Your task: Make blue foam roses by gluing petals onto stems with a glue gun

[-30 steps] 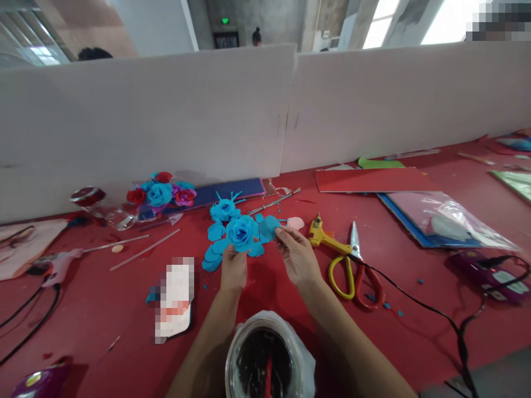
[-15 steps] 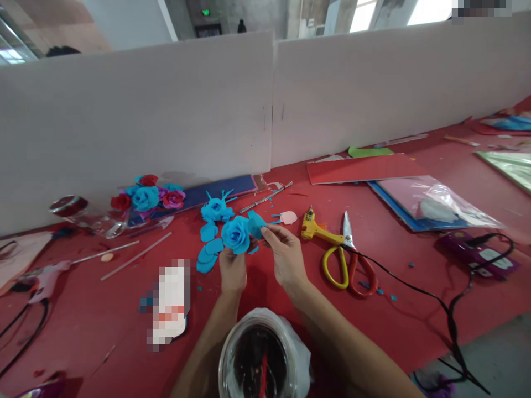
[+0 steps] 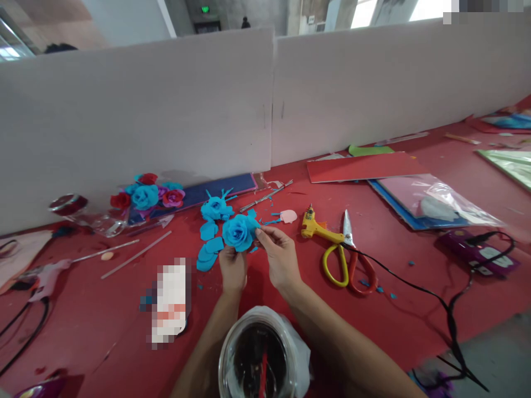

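A blue paper rose (image 3: 238,233) sits upright in my left hand (image 3: 233,270), whose closed fingers grip it from below. At the flower's right side, my right hand (image 3: 282,254) pinches a blue petal (image 3: 253,225) between thumb and forefinger, pressed against the rose. Just left of the rose lie several loose blue petals (image 3: 208,254). Behind it is a bundle of blue cut pieces (image 3: 216,208). A pale pink petal shape (image 3: 288,216) rests to the right, beyond my right hand.
On the right are a yellow glue gun (image 3: 319,228), scissors (image 3: 349,254) and a purple power box (image 3: 477,254) with black cables. Finished flowers (image 3: 147,193), a clear jar (image 3: 89,215) and a pink glue gun (image 3: 47,279) lie left. A large jar (image 3: 224,359) stands close in front.
My right hand has moved a little left, bringing the blue petal from beside the rose onto its right side. My left hand stays almost in place.
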`<state>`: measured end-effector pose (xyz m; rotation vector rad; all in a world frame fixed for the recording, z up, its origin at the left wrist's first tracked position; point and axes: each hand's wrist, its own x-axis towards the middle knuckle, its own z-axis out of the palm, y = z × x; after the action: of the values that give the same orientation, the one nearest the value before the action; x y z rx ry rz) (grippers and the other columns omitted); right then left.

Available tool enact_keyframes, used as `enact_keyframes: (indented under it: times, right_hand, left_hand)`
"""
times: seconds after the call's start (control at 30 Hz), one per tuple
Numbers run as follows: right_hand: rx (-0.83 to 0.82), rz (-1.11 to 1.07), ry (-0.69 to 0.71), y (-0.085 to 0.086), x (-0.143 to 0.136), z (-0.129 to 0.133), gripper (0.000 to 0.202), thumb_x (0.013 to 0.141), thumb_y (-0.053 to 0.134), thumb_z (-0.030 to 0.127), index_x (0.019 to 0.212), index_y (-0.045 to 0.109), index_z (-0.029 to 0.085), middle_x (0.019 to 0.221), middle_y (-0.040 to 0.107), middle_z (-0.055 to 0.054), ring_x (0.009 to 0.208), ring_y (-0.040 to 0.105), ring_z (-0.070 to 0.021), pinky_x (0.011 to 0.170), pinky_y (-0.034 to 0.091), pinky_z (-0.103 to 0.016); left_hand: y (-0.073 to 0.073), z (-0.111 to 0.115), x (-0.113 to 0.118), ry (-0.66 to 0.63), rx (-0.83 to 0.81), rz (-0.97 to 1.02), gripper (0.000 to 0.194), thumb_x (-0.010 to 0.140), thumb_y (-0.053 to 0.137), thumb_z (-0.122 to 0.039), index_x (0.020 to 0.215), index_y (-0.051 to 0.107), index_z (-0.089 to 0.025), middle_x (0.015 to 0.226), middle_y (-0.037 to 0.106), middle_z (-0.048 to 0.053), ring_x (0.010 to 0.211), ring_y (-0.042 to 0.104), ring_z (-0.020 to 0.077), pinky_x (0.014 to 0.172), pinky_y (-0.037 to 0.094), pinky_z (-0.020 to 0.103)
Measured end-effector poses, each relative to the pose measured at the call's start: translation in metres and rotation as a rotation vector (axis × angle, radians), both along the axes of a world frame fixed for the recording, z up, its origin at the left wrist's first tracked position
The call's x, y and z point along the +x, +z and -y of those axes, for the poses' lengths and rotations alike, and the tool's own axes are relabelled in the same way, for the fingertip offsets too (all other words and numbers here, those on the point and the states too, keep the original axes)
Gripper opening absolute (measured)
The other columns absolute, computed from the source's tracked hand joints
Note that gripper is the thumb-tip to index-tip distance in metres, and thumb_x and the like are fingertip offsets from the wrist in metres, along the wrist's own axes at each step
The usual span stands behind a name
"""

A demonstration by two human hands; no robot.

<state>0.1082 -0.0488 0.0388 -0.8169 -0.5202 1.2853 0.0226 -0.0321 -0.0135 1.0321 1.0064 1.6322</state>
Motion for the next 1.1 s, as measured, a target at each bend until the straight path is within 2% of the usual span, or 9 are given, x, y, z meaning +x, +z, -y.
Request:
enact_keyframes:
  times: [0.27,0.47,0.73,0.93,1.03,1.1]
  right_hand:
    - [0.011,-0.024,0.0,0.001,-0.003,0.001,0.015,0.066,0.078,0.03,0.076,0.073,0.02,0.067,0.07,0.002,0.063,0.061,-0.0124,0.07,0.05,-0.028]
    - [0.001,-0.011,0.01,0.002,-0.004,0.003,0.015,0.067,0.076,0.032,0.076,0.071,0.021,0.068,0.069,0.002,0.063,0.061,-0.014,0.07,0.05,-0.031]
    - [0.032,0.034,0.011,0.001,-0.002,0.003,0.012,0.071,0.074,0.03,0.077,0.071,0.021,0.07,0.068,0.003,0.065,0.059,-0.012,0.068,0.048,-0.026]
    - [0.051,0.075,0.02,0.001,-0.002,0.004,0.013,0.072,0.073,0.031,0.079,0.07,0.021,0.071,0.068,0.002,0.066,0.059,-0.0127,0.07,0.049,-0.028]
    - [0.04,0.074,0.004,0.001,-0.002,0.003,0.014,0.072,0.073,0.032,0.081,0.07,0.021,0.072,0.069,0.002,0.068,0.06,-0.0134,0.072,0.048,-0.028]
    - [0.025,0.063,-0.016,0.0,0.0,0.002,0.014,0.071,0.073,0.031,0.08,0.07,0.021,0.074,0.069,0.002,0.069,0.059,-0.0129,0.073,0.048,-0.028]
  left_hand:
    - [-0.003,-0.001,-0.003,0.026,0.0,-0.042,0.013,0.073,0.066,-0.023,0.084,0.071,-0.017,0.088,0.073,0.003,0.083,0.065,0.0179,0.087,0.051,0.036]
    - [-0.005,-0.001,-0.008,0.121,-0.019,-0.204,0.009,0.071,0.064,-0.021,0.076,0.07,-0.017,0.08,0.072,0.003,0.076,0.062,0.0185,0.078,0.051,0.032]
    - [-0.002,-0.001,-0.011,0.206,0.018,-0.31,0.009,0.069,0.061,-0.016,0.073,0.07,-0.017,0.069,0.068,0.0,0.068,0.057,0.0157,0.071,0.05,0.028]
    - [-0.006,-0.002,-0.012,0.171,0.014,-0.259,0.007,0.072,0.062,-0.017,0.071,0.069,-0.017,0.072,0.069,0.001,0.072,0.06,0.0161,0.076,0.051,0.03]
    - [-0.004,-0.002,-0.01,0.178,-0.016,-0.138,0.006,0.071,0.066,-0.022,0.072,0.069,-0.018,0.071,0.069,0.001,0.07,0.063,0.0163,0.075,0.053,0.031]
    - [-0.001,-0.003,-0.008,0.167,-0.056,-0.031,0.011,0.071,0.069,-0.028,0.075,0.07,-0.018,0.072,0.07,0.001,0.068,0.065,0.0167,0.074,0.054,0.033]
